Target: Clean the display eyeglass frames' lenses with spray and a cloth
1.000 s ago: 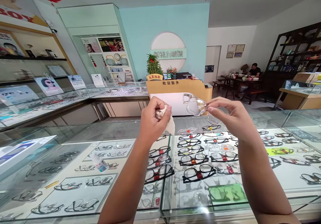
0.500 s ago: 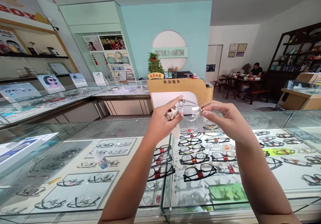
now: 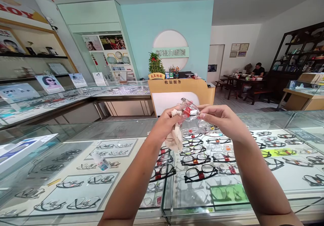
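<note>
Above the glass counter, clear-framed eyeglasses with a red label are held up between my hands. My right hand pinches the frame from the right side, thumb and fingers closed on it. Part of the eyeglasses hangs below that hand's fingertips. A cream cleaning cloth is bunched in my closed left hand and droops beneath it. My left thumb is close to the red label; whether the cloth presses on a lens is unclear.
Under the glass of the display case lie rows of eyeglasses. A small spray bottle and a white box are at the left. Beyond stands a cashier's desk. A person sits at a far table.
The eyeglasses have been turned, bringing the red label into view. My left hand has shifted lower on the frame, and the cloth now hangs down from it.
</note>
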Demonstrator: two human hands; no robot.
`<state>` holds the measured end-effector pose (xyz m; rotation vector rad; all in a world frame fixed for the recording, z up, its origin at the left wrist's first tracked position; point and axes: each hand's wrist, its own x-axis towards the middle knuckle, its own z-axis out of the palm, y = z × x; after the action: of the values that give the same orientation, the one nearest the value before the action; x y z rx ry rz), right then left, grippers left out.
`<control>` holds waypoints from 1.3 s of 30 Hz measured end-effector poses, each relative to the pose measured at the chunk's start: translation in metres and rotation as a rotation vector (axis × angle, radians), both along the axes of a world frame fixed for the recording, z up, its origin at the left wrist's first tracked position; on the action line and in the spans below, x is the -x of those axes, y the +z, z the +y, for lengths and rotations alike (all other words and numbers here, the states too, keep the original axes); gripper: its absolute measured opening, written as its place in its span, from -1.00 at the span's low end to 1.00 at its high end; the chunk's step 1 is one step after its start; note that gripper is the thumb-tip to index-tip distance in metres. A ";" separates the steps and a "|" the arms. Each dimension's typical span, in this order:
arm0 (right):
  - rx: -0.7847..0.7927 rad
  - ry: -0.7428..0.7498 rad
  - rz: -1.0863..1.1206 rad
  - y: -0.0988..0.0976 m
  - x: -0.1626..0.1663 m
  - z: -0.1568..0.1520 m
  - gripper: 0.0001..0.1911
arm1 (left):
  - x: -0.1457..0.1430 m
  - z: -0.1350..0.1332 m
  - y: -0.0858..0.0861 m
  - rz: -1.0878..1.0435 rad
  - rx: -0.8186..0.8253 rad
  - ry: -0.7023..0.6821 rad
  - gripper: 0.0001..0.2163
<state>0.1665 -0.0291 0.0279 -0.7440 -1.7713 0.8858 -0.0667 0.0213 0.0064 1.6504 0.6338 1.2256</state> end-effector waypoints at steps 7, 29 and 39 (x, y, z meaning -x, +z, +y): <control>-0.012 -0.040 0.005 -0.002 -0.001 0.003 -0.77 | -0.004 -0.004 0.003 -0.076 0.133 -0.002 -0.66; -0.726 -0.659 -0.354 -0.033 0.050 0.016 -0.66 | -0.046 -0.014 -0.024 -0.255 0.022 0.388 -0.61; -0.628 -0.524 -0.198 -0.015 0.030 -0.018 -0.77 | -0.003 -0.020 -0.006 -0.016 -0.040 0.558 -0.70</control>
<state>0.1368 -0.0474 0.0126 -0.8256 -1.7561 -0.1027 -0.0635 0.0009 -0.0001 1.5418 1.1149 1.6483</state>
